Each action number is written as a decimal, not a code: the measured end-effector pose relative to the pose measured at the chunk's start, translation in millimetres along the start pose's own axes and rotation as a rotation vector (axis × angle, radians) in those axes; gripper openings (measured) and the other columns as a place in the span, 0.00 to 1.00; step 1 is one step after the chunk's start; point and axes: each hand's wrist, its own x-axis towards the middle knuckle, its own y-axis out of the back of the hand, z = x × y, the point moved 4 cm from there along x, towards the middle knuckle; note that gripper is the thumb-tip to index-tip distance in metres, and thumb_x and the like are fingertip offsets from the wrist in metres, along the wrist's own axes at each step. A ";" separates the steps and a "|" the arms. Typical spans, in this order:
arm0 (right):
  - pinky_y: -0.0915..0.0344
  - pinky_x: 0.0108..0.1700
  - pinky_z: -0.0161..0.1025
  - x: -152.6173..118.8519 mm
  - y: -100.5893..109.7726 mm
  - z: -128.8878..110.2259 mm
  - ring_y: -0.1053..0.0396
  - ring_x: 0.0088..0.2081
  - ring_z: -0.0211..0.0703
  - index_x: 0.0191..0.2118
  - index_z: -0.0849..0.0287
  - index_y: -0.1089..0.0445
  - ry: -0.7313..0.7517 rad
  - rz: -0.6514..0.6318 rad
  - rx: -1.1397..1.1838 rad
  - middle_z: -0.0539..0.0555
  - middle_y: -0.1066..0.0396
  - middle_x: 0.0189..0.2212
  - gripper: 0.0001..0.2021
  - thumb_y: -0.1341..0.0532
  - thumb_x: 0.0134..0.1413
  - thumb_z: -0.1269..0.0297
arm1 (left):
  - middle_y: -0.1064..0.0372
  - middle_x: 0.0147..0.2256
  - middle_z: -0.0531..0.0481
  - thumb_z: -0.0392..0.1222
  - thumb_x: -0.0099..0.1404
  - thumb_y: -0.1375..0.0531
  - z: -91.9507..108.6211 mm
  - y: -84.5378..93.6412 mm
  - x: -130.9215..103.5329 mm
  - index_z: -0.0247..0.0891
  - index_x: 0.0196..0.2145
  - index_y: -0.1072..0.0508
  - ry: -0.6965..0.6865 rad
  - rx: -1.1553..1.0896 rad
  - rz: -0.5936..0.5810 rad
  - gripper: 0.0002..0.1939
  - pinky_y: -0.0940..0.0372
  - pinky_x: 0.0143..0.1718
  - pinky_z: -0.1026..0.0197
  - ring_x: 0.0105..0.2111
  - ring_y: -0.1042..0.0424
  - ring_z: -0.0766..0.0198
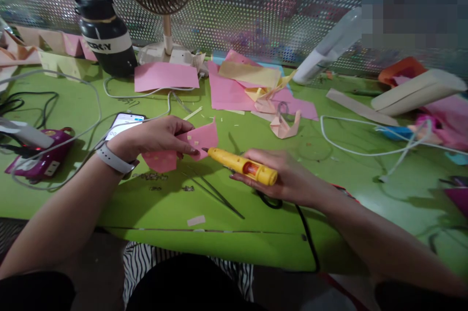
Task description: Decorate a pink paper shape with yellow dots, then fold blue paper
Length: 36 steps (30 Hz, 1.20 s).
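Near the front edge of the green table [146,208], left of its middle, the left hand [166,136] pinches the folded pink paper [205,138] between thumb and fingers; the right hand's [272,174] fingers curl around the yellow tool [234,161]. Its dark tip lies at the paper; contact cannot be told. A steady pinch, fingertips clear of the tip, and light pressure should serve best. The paper appears thin, angled in panels, with small pale patches.

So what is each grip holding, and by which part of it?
The left grip pinches the pink paper around its middle, thumb on top. The right grip holds the yellow tool by the rear half of its body.
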 end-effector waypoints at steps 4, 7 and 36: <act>0.46 0.26 0.35 -0.5 0.5 0.7 0.41 0.25 0.35 0.35 0.58 0.37 -0.017 -0.008 -0.016 0.49 0.37 0.25 0.07 0.40 0.60 0.61 | 0.25 0.34 0.47 0.50 0.55 0.33 1.6 -0.4 -0.6 0.36 0.37 0.23 -0.006 -0.004 -0.007 0.16 0.38 0.30 0.64 0.31 0.29 0.64; 0.46 0.26 0.35 -1.0 0.4 0.7 0.41 0.25 0.36 0.36 0.58 0.37 -0.019 -0.021 -0.015 0.49 0.36 0.26 0.06 0.40 0.60 0.63 | 0.25 0.34 0.48 0.49 0.55 0.33 1.1 0.1 -0.7 0.37 0.38 0.22 -0.007 0.003 -0.005 0.16 0.38 0.29 0.64 0.31 0.29 0.64; 0.48 0.25 0.35 -1.9 1.0 1.3 0.42 0.24 0.35 0.36 0.58 0.37 -0.001 -0.029 -0.051 0.48 0.37 0.25 0.05 0.40 0.59 0.65 | 0.26 0.29 0.50 0.48 0.53 0.33 -0.9 0.3 1.2 0.38 0.36 0.22 -0.016 0.003 -0.006 0.14 0.37 0.31 0.63 0.29 0.30 0.64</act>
